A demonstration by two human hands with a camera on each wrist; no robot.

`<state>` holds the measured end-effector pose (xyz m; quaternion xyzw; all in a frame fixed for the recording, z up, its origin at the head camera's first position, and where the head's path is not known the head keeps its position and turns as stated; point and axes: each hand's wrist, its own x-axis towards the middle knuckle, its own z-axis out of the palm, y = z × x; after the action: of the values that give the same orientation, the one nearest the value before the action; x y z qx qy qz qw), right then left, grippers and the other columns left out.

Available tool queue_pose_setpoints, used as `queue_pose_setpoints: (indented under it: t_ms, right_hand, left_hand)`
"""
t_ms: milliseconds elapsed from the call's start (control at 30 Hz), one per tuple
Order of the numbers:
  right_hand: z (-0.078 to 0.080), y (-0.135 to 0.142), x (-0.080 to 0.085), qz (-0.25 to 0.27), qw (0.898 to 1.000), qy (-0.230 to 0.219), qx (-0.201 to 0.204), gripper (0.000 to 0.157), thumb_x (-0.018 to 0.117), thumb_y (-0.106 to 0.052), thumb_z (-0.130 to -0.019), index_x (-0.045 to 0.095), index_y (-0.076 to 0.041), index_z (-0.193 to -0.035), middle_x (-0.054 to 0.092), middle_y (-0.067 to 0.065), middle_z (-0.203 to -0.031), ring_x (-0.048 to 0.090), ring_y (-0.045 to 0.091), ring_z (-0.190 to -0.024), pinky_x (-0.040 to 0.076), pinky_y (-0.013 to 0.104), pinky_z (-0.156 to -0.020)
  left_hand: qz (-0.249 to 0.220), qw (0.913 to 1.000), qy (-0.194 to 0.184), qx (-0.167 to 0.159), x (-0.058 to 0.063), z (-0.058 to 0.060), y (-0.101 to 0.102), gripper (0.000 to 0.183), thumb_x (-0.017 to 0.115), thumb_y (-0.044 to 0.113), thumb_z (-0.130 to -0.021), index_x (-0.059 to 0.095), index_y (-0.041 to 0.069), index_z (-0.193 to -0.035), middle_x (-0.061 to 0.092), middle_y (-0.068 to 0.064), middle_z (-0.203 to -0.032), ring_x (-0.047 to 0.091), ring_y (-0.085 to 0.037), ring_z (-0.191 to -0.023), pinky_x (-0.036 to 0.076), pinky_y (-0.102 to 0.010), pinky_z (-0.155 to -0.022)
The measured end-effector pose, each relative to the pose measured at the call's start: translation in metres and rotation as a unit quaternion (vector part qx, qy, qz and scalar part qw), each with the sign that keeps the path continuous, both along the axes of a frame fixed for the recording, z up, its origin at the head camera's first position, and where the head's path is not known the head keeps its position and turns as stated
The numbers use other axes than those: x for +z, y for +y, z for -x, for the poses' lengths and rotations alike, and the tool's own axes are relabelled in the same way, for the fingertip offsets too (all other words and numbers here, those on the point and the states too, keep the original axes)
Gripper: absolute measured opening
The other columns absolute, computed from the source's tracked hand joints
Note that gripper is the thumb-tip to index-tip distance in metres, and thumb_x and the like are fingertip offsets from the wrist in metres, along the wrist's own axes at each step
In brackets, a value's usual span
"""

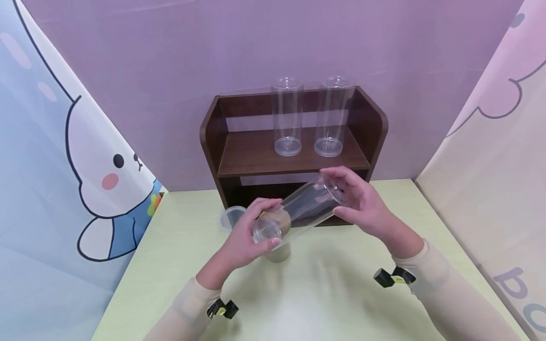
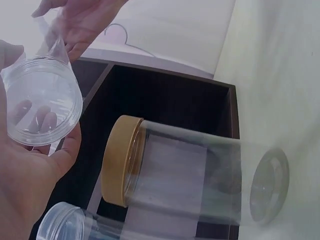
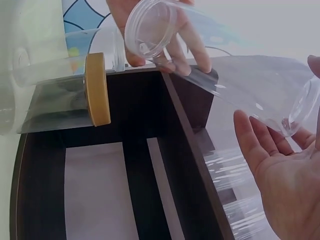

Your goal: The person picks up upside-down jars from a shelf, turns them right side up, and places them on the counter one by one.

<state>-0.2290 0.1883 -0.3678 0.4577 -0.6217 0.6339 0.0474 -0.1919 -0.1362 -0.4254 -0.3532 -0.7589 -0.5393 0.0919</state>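
Note:
Both hands hold a clear, lidless jar [image 1: 309, 201] at a tilt above the table, its ribbed mouth low on the left. My left hand [image 1: 243, 237] grips the mouth end, fingers and thumb on opposite sides. Around the raised base, the fingers and thumb of my right hand [image 1: 362, 203] are spread in a wide hold. Under it stands a clear jar with a tan lid [image 2: 120, 160], partly hidden by the held jar in the head view. Another open clear jar [image 1: 232, 218] is close by, left of that one and partly behind my left hand.
A dark brown two-tier shelf [image 1: 251, 161] stands at the back of the pale table [image 1: 170, 265]. Two clear jars, one left [image 1: 287, 113] and one right [image 1: 334, 113], stand on its upper board. Purple cloth [image 1: 170, 94] hangs behind, with printed curtains on both sides.

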Motion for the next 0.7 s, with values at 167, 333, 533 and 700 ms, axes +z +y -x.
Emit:
queue_pose_setpoints:
  t_ms: [167, 333, 533, 700]
  right_hand:
    - [0.000, 0.003, -0.004, -0.009, 1.000, -0.018, 0.000, 0.071, 0.068, 0.021, -0.089, 0.042, 0.015, -0.154, 0.061, 0.009, -0.146, 0.060, 0.022, -0.135, 0.051, 0.029, -0.115]
    - [0.000, 0.004, -0.011, -0.012, 1.000, -0.007, 0.013, 0.073, 0.067, 0.025, -0.087, 0.037, 0.019, -0.153, 0.060, 0.014, -0.144, 0.061, 0.023, -0.135, 0.054, 0.031, -0.113]
    - [0.002, 0.005, -0.023, -0.042, 0.999, 0.012, 0.014, 0.075, 0.068, 0.026, -0.086, 0.037, 0.017, -0.154, 0.056, 0.021, -0.146, 0.063, 0.026, -0.134, 0.057, 0.038, -0.110]
    - [-0.001, 0.005, -0.034, -0.091, 0.996, 0.007, -0.008, 0.078, 0.071, 0.022, -0.087, 0.039, 0.009, -0.157, 0.054, 0.024, -0.147, 0.064, 0.025, -0.132, 0.055, 0.033, -0.112]
  left_hand:
    - [-0.009, 0.9999, -0.005, 0.006, 0.003, 0.001, -0.006, 0.074, 0.085, 0.005, -0.088, 0.058, 0.016, -0.155, 0.060, -0.001, -0.150, 0.056, -0.026, -0.141, 0.049, -0.039, -0.115]
    - [-0.029, 0.9995, -0.012, 0.009, 0.005, 0.003, -0.011, 0.069, 0.084, 0.003, -0.088, 0.061, 0.015, -0.151, 0.060, -0.002, -0.148, 0.057, -0.028, -0.139, 0.051, -0.039, -0.113]
    - [-0.080, 0.9960, -0.037, -0.014, 0.009, 0.006, -0.019, 0.062, 0.082, 0.004, -0.089, 0.059, 0.010, -0.146, 0.059, -0.009, -0.148, 0.057, -0.033, -0.137, 0.057, -0.039, -0.109]
    - [-0.136, 0.9880, -0.059, -0.044, 0.010, 0.009, -0.023, 0.060, 0.081, -0.004, -0.090, 0.053, 0.000, -0.142, 0.057, -0.018, -0.148, 0.057, -0.035, -0.137, 0.060, -0.045, -0.108]
